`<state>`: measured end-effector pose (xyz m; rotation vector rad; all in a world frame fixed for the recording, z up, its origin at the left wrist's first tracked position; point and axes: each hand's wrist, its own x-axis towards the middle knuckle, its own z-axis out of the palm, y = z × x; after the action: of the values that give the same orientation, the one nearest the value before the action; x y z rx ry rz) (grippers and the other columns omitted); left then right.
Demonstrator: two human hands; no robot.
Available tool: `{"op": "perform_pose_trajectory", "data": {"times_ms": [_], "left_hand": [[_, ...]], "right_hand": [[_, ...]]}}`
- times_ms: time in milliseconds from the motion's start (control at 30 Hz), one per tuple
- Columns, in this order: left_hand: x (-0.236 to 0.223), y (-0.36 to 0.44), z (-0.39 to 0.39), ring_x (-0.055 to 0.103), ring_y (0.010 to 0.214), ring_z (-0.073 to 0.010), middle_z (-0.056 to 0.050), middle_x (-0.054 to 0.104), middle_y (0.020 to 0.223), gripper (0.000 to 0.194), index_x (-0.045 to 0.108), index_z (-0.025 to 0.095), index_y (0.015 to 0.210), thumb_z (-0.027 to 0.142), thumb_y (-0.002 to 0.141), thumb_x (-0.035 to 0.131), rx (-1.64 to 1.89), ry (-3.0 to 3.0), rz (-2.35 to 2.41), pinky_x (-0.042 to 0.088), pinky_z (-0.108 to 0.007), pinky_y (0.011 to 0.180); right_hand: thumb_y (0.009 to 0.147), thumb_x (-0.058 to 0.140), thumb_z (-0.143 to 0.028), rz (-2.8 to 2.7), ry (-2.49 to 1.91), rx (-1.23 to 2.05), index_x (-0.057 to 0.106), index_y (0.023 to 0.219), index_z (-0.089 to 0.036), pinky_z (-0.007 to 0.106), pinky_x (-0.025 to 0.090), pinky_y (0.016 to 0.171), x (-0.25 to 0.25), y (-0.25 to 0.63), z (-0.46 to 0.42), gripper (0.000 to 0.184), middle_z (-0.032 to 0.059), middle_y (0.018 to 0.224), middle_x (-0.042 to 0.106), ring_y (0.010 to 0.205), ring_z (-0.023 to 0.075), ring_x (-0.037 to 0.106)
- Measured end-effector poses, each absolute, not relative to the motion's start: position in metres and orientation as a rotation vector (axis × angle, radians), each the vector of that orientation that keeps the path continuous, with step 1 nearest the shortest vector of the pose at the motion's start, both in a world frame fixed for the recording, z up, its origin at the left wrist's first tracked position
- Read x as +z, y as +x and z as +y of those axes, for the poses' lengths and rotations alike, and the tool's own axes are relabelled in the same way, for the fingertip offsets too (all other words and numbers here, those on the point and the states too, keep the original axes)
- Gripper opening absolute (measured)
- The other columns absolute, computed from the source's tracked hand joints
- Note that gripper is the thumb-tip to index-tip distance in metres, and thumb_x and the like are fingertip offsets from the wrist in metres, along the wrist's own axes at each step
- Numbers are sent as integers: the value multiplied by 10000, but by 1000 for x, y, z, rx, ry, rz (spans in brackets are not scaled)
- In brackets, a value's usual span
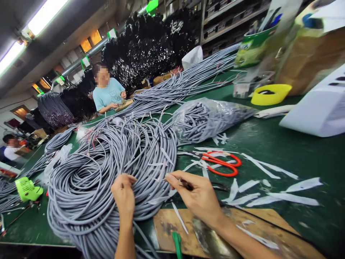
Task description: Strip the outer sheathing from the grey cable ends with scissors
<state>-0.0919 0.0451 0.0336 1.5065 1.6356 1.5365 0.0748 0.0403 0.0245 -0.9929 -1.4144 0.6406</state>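
A big heap of grey cables (113, 169) lies on the green table (283, 144) in front of me. My left hand (124, 196) rests on the heap's near edge with its fingers curled into the cables, pinching one. My right hand (198, 194) is just right of the heap, fingers closed on a thin dark tool (185, 184) and pinching near a cable end. Red-handled scissors (222, 164) lie on the table just beyond my right hand. White strips (269, 198) are scattered around them.
A worn wooden board (215, 233) lies under my right wrist with a green-handled tool (177, 244). A plastic bag of grey cables (207, 118), a yellow bowl (271, 94), a white box (320, 108) and a small green fan (27, 189) stand around. Two people sit farther back on the left.
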Motion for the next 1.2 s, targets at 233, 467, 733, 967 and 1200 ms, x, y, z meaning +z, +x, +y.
{"op": "perform_pose_trajectory", "data": {"times_ms": [233, 467, 733, 967, 1200], "left_hand": [[36, -58, 42, 403, 288, -77, 5, 535, 411, 466, 698, 107, 708, 552, 704, 560, 1246, 1412, 1226, 320, -195, 317], [40, -59, 43, 372, 231, -51, 53, 437, 347, 428, 633, 109, 542, 524, 648, 642, 1473, 1223, 1342, 282, -159, 258], [42, -65, 52, 350, 197, -13, 26, 555, 461, 481, 634, 112, 621, 587, 561, 675, 1692, 865, 1208, 216, -118, 210], [48, -78, 47, 250, 234, 24, -28, 632, 517, 569, 693, 139, 783, 617, 475, 708, 1426, 821, 980, 123, -101, 249], [39, -70, 38, 272, 299, -9, 6, 508, 377, 298, 713, 95, 600, 385, 556, 764, 1216, 1126, 1057, 154, -143, 313]], "right_hand": [[838, 441, -254, -1599, -889, 587, 626, 636, -183, 211, 405, 444, 27, 69, 36, 283, 11, 539, 630, 447, 114, 536], [835, 449, -179, -1630, -830, 339, 606, 627, -177, 213, 398, 453, 26, 68, 31, 262, 10, 508, 596, 437, 110, 535], [842, 457, -204, -1634, -826, 320, 612, 628, -168, 216, 390, 448, 21, 69, 30, 267, 11, 502, 585, 430, 106, 522], [822, 446, -255, -1687, -887, 735, 591, 581, -161, 196, 360, 411, 22, 66, 39, 297, -6, 485, 548, 427, 94, 468], [760, 506, -379, -1221, -940, 904, 610, 675, -161, 198, 432, 457, 23, 80, 48, 256, 19, 555, 583, 496, 124, 541]]}}
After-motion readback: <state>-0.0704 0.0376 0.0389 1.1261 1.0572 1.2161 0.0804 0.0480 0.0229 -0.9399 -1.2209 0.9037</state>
